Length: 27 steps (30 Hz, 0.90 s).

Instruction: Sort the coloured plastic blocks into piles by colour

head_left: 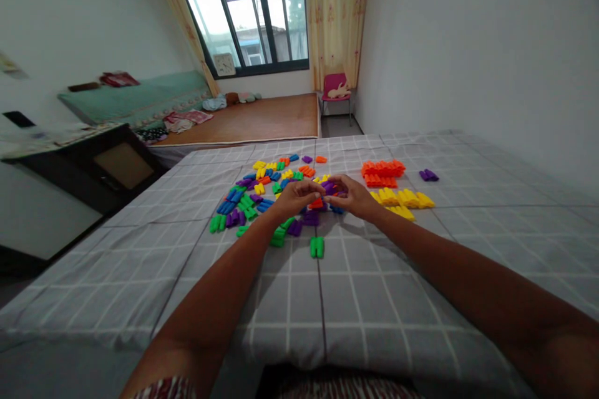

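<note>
Over a loose pile of coloured plastic pieces, my left hand [299, 196] and my right hand [352, 196] meet with fingertips nearly touching. Both are closed in a pinch, and whatever sits between the fingers is too small and hidden to name. An orange piece [316, 204] shows just below the fingertips, and purple pieces [330, 188] show between the hands; I cannot tell if either is held. Around my left hand lie blue pieces [228, 202], green pieces [247, 202] and yellow ones [259, 189]. One green piece [317, 247] lies apart, nearer to me.
Right of my hands, orange pieces [382, 169] and yellow pieces [406, 198] lie grouped by colour, with a purple piece [428, 175] farther right. Everything rests on a grey checked cloth [374, 299]. Beyond stand a bed [262, 118], a pink chair [335, 82] and a dark cabinet [93, 168].
</note>
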Each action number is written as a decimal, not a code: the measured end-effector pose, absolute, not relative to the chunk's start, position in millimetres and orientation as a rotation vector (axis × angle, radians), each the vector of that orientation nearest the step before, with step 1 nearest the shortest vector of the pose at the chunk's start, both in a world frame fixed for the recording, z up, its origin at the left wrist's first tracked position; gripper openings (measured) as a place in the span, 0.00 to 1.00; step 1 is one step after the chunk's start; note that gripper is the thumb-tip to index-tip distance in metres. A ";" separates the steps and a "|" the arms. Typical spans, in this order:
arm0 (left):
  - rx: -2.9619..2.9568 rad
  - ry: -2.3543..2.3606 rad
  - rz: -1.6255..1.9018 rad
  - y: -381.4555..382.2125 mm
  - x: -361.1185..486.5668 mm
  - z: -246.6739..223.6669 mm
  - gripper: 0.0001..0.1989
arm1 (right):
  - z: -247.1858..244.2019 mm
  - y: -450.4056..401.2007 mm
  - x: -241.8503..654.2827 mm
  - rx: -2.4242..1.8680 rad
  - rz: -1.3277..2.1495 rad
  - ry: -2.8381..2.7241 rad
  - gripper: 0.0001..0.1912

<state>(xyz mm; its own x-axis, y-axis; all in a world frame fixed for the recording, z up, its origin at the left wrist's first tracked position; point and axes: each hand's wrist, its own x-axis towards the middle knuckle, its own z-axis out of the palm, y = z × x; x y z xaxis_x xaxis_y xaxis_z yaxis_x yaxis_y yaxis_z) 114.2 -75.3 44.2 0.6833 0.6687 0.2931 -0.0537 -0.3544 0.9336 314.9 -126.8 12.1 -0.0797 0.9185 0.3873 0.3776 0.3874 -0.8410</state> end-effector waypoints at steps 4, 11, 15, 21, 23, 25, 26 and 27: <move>1.809 0.422 0.733 -76.2 115.5 41.1 0.14 | 27.0 -120.9 326.9 -1.146 0.630 -1.713 0.23; 1.833 0.502 0.693 -67.5 109.0 40.5 0.15 | 84.9 -110.4 488.3 -1.515 0.068 -1.552 0.26; 1.828 0.546 0.685 -67.5 107.8 42.7 0.15 | 60.4 -134.4 596.7 -2.045 0.135 -1.497 0.21; 1.843 0.629 0.684 -66.8 104.1 45.9 0.16 | -0.8 -147.9 642.6 -2.211 0.185 -1.498 0.23; 1.850 0.668 0.691 -63.7 100.1 47.5 0.16 | -6.0 -145.6 640.8 -2.206 0.178 -1.497 0.25; 1.864 0.695 0.708 -59.1 94.7 49.3 0.16 | -7.2 -144.2 638.9 -2.182 0.179 -1.505 0.26; 1.873 0.710 0.721 -56.4 91.4 50.6 0.17 | -7.8 -144.2 638.8 -2.170 0.189 -1.506 0.26; 1.882 0.728 0.739 -53.4 87.5 52.2 0.17 | -8.8 -144.7 639.5 -2.160 0.200 -1.508 0.25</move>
